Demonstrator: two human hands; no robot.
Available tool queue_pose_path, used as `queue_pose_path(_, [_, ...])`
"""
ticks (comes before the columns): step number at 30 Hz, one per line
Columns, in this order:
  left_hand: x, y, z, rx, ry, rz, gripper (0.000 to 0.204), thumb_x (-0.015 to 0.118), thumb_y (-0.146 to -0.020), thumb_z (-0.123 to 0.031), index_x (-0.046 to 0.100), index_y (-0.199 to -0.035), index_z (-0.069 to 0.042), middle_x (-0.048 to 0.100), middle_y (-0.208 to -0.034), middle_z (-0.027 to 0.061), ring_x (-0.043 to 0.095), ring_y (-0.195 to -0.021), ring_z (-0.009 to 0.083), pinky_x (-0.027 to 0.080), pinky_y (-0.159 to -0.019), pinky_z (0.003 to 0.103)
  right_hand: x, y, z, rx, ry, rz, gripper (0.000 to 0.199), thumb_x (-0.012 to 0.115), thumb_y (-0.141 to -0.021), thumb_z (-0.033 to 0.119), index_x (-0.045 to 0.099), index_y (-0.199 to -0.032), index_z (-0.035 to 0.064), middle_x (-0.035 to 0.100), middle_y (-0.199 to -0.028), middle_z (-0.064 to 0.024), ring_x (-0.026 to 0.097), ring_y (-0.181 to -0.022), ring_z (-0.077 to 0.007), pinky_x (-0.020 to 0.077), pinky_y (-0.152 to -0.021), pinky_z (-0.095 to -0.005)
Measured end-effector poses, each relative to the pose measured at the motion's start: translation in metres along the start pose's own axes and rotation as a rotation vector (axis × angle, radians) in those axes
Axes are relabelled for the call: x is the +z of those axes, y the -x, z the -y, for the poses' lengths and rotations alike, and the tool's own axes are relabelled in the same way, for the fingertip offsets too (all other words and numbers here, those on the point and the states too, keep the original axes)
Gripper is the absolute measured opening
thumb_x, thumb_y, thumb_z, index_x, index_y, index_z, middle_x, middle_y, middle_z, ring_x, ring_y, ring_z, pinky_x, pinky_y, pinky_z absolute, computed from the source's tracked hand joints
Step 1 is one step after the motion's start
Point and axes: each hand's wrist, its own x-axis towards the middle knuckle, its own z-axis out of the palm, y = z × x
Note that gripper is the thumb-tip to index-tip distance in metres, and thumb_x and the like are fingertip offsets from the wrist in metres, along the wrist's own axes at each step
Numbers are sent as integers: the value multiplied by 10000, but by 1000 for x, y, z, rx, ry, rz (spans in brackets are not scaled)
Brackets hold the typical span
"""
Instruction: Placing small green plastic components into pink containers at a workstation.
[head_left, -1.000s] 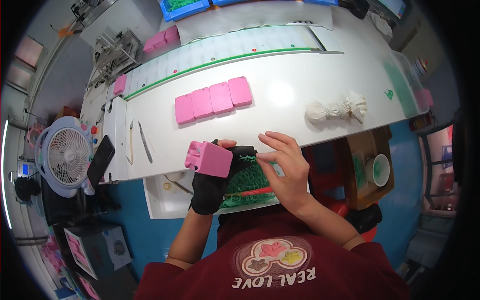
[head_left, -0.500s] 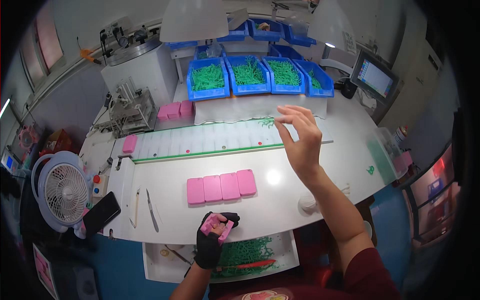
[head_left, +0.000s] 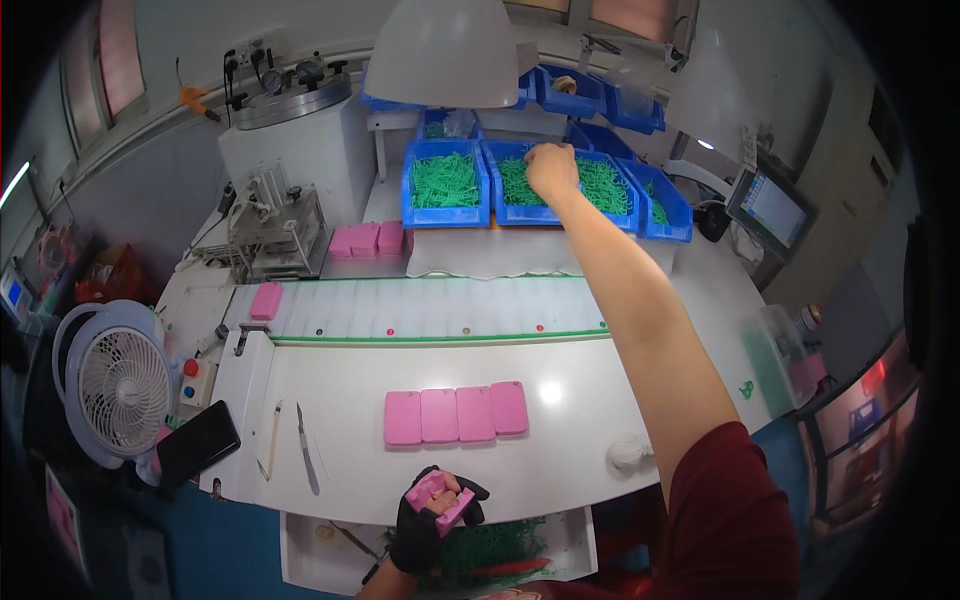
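My left hand point(head_left: 418, 520), in a black glove with bare fingertips, holds a pink rubber mould point(head_left: 428, 488) above the table's front edge. The mould is bent open, with fingers pressed into its gap. My bare right hand point(head_left: 553, 172) reaches into a blue bin point(head_left: 527, 214) of small green branched pieces point(head_left: 517, 183). Its fingers point down and their tips are hidden, so whether they grip a piece cannot be seen. Several closed pink mould blocks point(head_left: 457, 415) lie in a row on the white table, beyond my left hand.
A long strip with a green edge point(head_left: 430, 339) crosses the table, carrying a pink block point(head_left: 266, 301) at its left end. A knife point(head_left: 306, 450), phone point(head_left: 200, 444) and fan point(head_left: 122, 385) are at left. Below the table edge is an open drawer point(head_left: 310, 560) holding green scraps.
My right hand has moved from above the strip, where it pinched a green branched piece, into the bin. My left hand still holds the bent mould. The view has shifted.
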Motion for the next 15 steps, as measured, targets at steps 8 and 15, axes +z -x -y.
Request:
queue_pose_path(8, [7,-12,-14,-59,72,-26,963,179,-860,-799,494,-1252,22,634,-903,150,542,-728,162,436,-672,273,-74,79,12,-126,-504,-148,234,613,-871,223,697,-1032,76,687,-1011,-134,627,-1023,-287,491,-882,-378])
queue_pose_path(15, [33,-8,-3,155,-438,-204,536,355,-1027,-432,513,-1289,9,592,-949,43,531,-820,90,439,-733,243,-156,337,64,-478,-703,636,280,623,-907,282,617,-990,15,654,-853,-148,651,-791,-284,502,-684,-363])
